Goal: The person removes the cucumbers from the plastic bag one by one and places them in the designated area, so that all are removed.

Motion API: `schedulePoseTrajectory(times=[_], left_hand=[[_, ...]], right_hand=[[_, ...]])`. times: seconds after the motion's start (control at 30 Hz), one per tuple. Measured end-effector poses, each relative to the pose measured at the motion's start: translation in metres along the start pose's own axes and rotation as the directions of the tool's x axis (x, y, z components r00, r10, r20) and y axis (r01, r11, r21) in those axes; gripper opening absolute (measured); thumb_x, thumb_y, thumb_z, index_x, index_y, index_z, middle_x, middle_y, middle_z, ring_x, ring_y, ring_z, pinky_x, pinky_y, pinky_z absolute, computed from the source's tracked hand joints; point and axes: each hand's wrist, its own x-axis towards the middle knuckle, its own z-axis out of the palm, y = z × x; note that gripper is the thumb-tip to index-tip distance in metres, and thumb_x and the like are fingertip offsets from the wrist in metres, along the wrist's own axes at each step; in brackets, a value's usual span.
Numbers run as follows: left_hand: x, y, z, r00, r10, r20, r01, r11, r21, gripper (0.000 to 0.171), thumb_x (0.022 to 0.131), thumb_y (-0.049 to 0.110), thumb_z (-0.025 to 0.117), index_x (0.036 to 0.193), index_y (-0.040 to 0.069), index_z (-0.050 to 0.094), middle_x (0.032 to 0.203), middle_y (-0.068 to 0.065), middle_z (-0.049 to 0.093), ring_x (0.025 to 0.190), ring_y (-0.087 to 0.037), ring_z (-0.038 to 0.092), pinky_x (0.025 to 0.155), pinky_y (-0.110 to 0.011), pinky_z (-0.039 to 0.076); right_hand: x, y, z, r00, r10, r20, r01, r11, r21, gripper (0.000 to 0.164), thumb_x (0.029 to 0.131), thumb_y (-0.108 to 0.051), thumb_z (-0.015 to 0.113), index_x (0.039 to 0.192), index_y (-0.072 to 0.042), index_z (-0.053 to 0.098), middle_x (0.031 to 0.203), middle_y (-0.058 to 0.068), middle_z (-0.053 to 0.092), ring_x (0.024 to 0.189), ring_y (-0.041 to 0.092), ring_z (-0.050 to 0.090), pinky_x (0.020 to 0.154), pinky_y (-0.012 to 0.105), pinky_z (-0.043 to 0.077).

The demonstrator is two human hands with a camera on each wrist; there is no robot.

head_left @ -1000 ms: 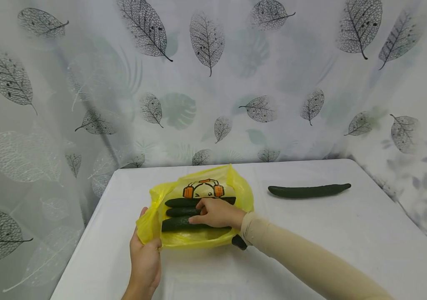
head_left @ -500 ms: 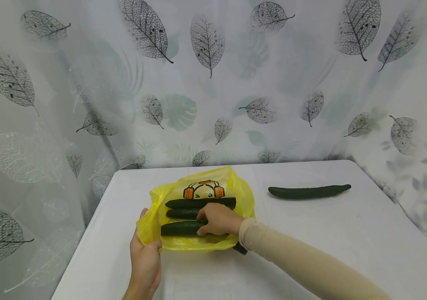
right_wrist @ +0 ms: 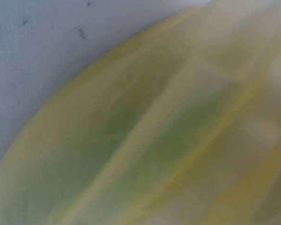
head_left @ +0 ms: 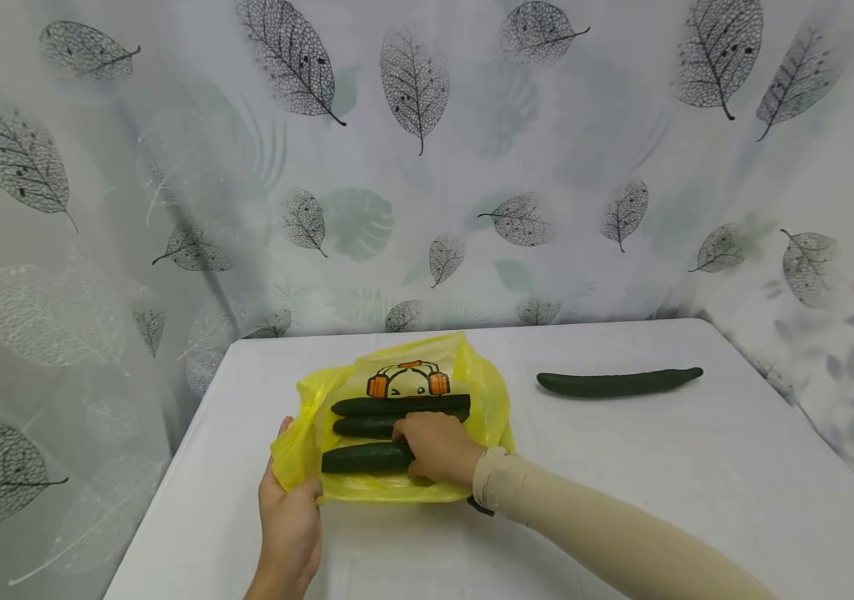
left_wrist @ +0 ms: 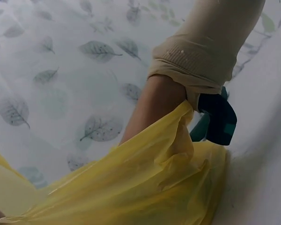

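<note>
A yellow plastic bag [head_left: 367,490] lies with its mouth facing me, a headphone cartoon printed on its inside. My left hand [head_left: 290,521] grips the bag's left rim, thumb in front. Three dark green cucumbers lie side by side inside: a back cucumber [head_left: 374,407], a middle cucumber [head_left: 362,427] and a front cucumber [head_left: 362,458]. Reaching into the mouth, my right hand [head_left: 437,448] holds the front cucumber near its right part, which the hand hides. In the left wrist view the bag [left_wrist: 131,183] covers that hand. Yellow film [right_wrist: 145,126] fills most of the right wrist view.
Another cucumber [head_left: 619,383] lies on the white table [head_left: 621,467], to the right of the bag. Behind the table hangs a leaf-patterned curtain [head_left: 464,167]. A dark device [left_wrist: 220,119] sits at my right wrist.
My right hand has moved slightly down and right inside the bag. The front cucumber has shifted a little toward me, apart from the middle one. My left hand keeps its place.
</note>
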Motion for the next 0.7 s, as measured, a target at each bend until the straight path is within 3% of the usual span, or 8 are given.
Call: schedulePoseTrajectory(times=[0.37,0.7], left_hand=[[-0.003,0.004,0.001,1.000,0.027,0.003,-0.027,0.999,-0.020,0.100,0.076,-0.030,0.032,0.164,0.014,0.010,0.166,0.003,0.019,0.145,-0.019,0.027,0.115,-0.028,0.032],[-0.003,0.004,0.001,0.998,0.058,-0.001,-0.058,0.998,-0.033,0.102,0.075,-0.032,0.033,0.164,0.013,0.008,0.167,0.002,0.021,0.148,-0.015,0.026,0.113,-0.027,0.033]], right_hand=[[-0.006,0.010,-0.015,0.998,0.006,0.068,-0.020,0.977,0.211,0.044,0.083,-0.015,0.085,0.124,-0.017,0.070,0.124,-0.001,0.068,0.114,0.024,0.062,0.094,0.039,0.053],[-0.014,0.030,-0.036,0.999,-0.025,0.031,0.009,0.905,0.425,0.042,0.081,-0.009,0.085,0.119,-0.019,0.070,0.120,-0.004,0.067,0.118,0.021,0.059,0.100,0.039,0.049]])
